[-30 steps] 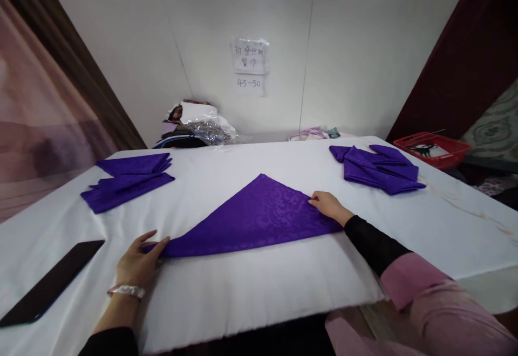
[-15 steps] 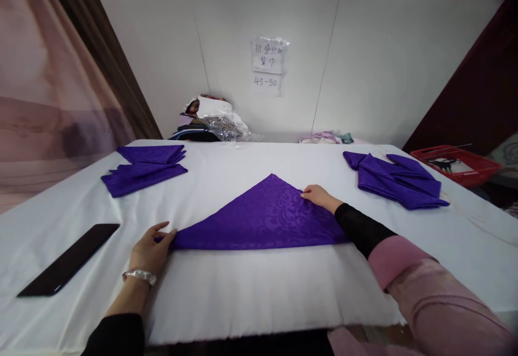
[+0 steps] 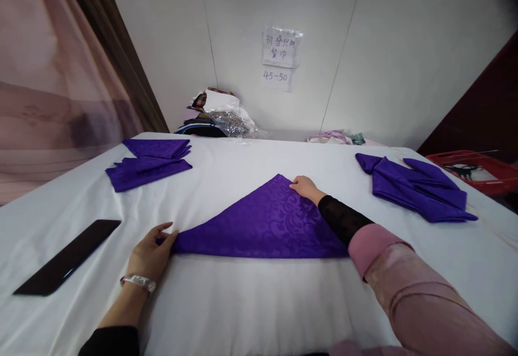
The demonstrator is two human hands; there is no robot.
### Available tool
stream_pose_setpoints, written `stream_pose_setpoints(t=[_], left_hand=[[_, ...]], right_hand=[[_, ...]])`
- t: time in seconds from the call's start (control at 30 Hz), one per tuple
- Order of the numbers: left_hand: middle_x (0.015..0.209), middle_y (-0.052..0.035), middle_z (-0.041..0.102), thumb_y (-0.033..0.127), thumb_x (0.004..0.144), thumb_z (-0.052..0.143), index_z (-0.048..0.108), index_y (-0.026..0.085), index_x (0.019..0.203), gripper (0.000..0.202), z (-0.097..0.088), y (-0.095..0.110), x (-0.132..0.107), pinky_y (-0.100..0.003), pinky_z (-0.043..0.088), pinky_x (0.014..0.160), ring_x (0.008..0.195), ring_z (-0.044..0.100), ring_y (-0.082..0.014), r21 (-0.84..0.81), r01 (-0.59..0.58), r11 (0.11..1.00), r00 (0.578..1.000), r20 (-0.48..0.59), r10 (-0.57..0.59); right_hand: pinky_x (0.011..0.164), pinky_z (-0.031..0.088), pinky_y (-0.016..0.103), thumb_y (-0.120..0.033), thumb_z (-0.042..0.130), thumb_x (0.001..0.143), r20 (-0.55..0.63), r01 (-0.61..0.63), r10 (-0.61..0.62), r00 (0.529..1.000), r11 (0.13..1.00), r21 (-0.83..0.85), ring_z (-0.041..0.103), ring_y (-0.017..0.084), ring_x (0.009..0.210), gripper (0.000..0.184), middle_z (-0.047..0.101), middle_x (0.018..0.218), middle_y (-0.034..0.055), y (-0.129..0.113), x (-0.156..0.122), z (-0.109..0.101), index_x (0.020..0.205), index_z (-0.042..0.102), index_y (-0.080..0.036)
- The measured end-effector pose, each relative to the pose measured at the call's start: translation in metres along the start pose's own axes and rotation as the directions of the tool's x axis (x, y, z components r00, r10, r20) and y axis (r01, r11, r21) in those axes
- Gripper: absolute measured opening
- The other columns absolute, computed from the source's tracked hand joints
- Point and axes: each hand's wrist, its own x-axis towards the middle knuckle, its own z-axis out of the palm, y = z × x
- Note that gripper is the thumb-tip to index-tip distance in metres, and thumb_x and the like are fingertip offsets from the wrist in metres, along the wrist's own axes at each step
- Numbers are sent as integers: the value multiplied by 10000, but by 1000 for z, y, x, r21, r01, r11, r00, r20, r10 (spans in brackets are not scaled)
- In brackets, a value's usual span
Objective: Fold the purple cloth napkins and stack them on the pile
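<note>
A purple patterned napkin (image 3: 263,224) lies folded into a triangle on the white table (image 3: 243,302), its long edge toward me. My left hand (image 3: 151,251), a silver bracelet on its wrist, pinches the napkin's left corner with thumb and fingers. Reaching across the cloth, my right hand (image 3: 305,187) rests its fingers flat on the right slope just below the top point. The right arm's black cuff and pink sleeve cover the napkin's right corner.
A stack of folded purple napkins (image 3: 149,162) sits at the back left; a looser purple pile (image 3: 416,191) lies at the back right. A black phone (image 3: 67,264) lies at the left. A red basket (image 3: 477,170) stands beyond the table's right edge. Bags (image 3: 220,118) lean against the wall.
My right hand has slid up the napkin's right edge from its lower part to near the top point. The left hand stays on the left corner. The view has shifted.
</note>
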Motion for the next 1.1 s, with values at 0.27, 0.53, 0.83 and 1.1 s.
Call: stream_pose_setpoints(t=[0.27, 0.53, 0.83, 1.1], left_hand=[[835, 3, 675, 531, 697, 520, 603, 212, 1071, 498, 0, -1, 1, -304, 475, 715, 747, 622, -199, 17, 0, 1000, 1000, -10, 0], [840, 6, 675, 500, 714, 525, 597, 215, 1079, 468, 1, -2, 1, -304, 479, 711, 746, 628, -194, 20, 31, 999, 999, -22, -30], [831, 10, 660, 448, 725, 512, 588, 214, 1097, 446, 0, -1, -3, -292, 467, 702, 696, 611, -175, 41, 17, 999, 1000, -18, -17], [832, 18, 667, 459, 738, 501, 580, 232, 1098, 433, 2, -4, -1, -274, 466, 693, 719, 620, -168, 45, -4, 999, 1000, -7, 4]], right_hand=[[615, 361, 241, -296, 541, 860, -64, 19, -18, 998, 1000, 7, 599, 170, 818, 166, 681, 916, 50, -10, 12, 9, 873, 669, -190], [585, 342, 246, -305, 571, 840, -70, 30, -29, 997, 1000, 5, 584, 162, 759, 140, 674, 868, 36, -8, 18, 12, 825, 656, -195], [687, 409, 267, -358, 584, 829, -133, 50, -50, 990, 999, 1, 595, 192, 865, 235, 663, 984, 72, -3, 20, 16, 963, 642, -174], [1103, 200, 390, -471, 403, 913, -94, 392, -402, 911, 913, -112, 231, 250, 1382, 565, 332, 1482, 118, -21, -5, 23, 1373, 417, -142]])
